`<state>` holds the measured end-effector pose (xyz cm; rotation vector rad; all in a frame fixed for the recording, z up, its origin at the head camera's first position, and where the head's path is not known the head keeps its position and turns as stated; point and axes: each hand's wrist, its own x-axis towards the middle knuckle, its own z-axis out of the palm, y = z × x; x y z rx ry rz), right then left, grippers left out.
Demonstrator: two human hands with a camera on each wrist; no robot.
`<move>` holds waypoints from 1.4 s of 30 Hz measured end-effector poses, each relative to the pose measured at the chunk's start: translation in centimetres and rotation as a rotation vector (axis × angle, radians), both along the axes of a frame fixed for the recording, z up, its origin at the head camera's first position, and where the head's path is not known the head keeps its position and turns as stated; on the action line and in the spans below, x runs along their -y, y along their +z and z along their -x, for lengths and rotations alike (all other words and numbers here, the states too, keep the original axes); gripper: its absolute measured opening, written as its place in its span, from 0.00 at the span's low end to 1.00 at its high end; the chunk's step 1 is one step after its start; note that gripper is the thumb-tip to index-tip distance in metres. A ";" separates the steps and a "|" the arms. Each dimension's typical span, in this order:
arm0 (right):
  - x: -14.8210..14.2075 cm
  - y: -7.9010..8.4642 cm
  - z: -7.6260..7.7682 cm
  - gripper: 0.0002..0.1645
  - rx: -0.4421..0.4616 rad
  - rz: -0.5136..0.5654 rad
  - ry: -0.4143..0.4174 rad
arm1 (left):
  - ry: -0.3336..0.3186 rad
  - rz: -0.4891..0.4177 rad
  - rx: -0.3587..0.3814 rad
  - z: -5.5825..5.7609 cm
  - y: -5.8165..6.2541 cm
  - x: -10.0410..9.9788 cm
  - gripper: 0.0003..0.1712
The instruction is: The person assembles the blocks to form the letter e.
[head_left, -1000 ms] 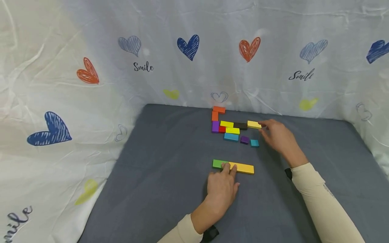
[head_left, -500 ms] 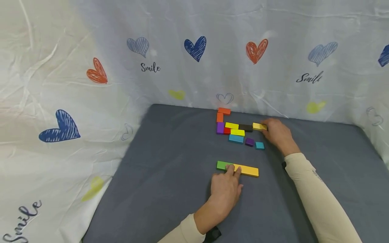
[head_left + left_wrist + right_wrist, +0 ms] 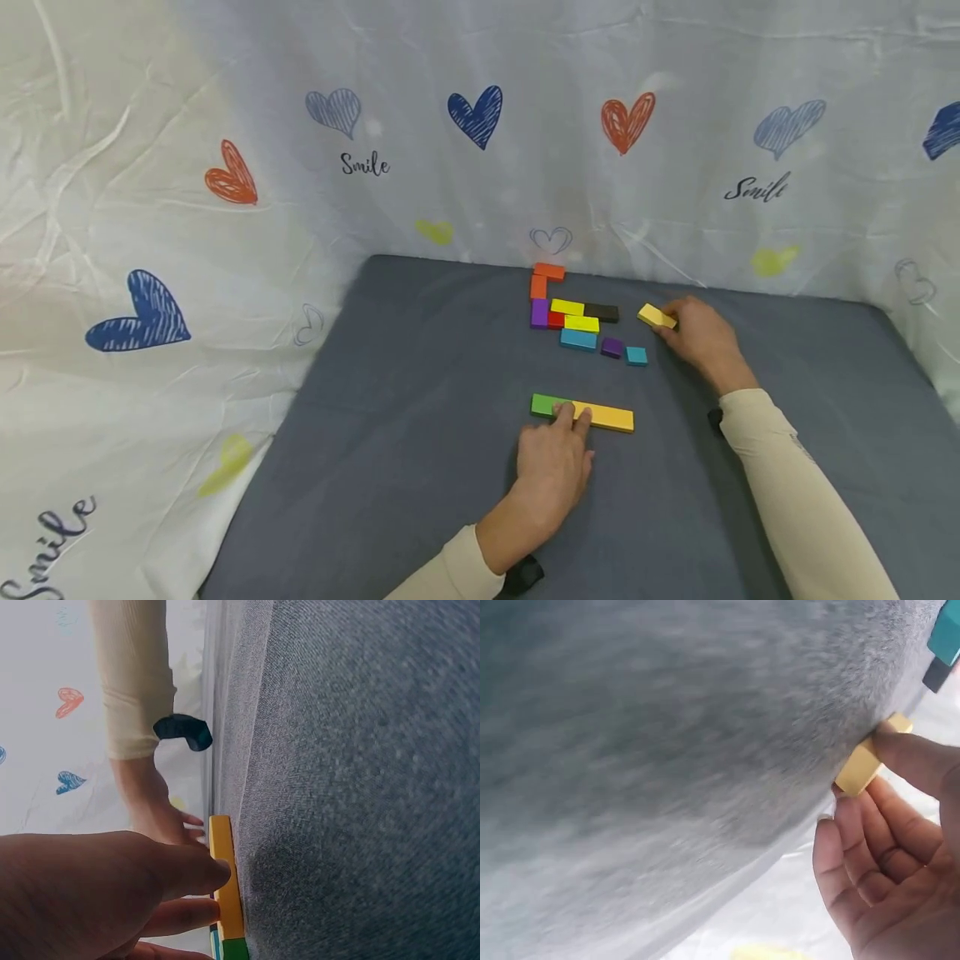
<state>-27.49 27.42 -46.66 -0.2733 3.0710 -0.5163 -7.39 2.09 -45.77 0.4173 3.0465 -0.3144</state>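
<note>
My right hand (image 3: 703, 340) pinches a pale yellow block (image 3: 657, 316) between thumb and fingers, at the far right of the block group; the right wrist view shows this same yellow block (image 3: 861, 766) under the thumb. My left hand (image 3: 551, 471) rests fingertips on a straight row close to me, at the join of a green block (image 3: 546, 405) and a longer orange-yellow block (image 3: 611, 417). In the left wrist view, fingers extend to the orange-yellow block (image 3: 227, 900), with part of the green block (image 3: 235, 949) at the lower edge.
Farther back on the grey cloth (image 3: 420, 375) lie two orange blocks (image 3: 538, 287), purple (image 3: 539, 314) and red (image 3: 556, 320) ones, yellow ones (image 3: 567, 307), a black one (image 3: 602, 313), a blue one (image 3: 578, 340), a small purple one (image 3: 612, 347) and a teal one (image 3: 636, 357). A white curtain (image 3: 555, 183) stands behind.
My right hand has drawn the pale yellow block to the right, away from the black block's end, and turned it at an angle. My left hand stays on the green and orange-yellow row.
</note>
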 end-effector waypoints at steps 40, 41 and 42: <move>4.1 1.4 -10.2 0.30 0.171 0.075 0.051 | 0.010 -0.018 -0.005 0.2 0.0 -0.1 0.34; 4.1 1.4 -10.2 0.29 0.174 0.075 0.052 | 0.008 -0.018 -0.006 0.2 0.0 -0.1 0.34; 4.1 1.4 -10.2 0.29 0.177 0.076 0.057 | 0.007 -0.018 -0.006 0.2 0.0 -0.1 0.34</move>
